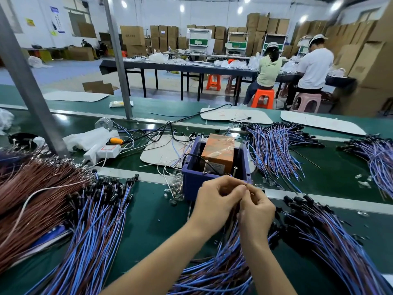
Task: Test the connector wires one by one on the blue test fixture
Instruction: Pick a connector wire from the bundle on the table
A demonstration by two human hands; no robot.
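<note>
The left hand and the right hand meet, and the curled fingers of both pinch the end of one thin connector wire. The blue test fixture stands just beyond the fingers. Below them a wire bundle lies on the green surface.

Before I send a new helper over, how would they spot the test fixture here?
Look along the green bench. Just beyond the left hand and right hand stands the blue test fixture: the only open blue box, holding an orange block.
</note>
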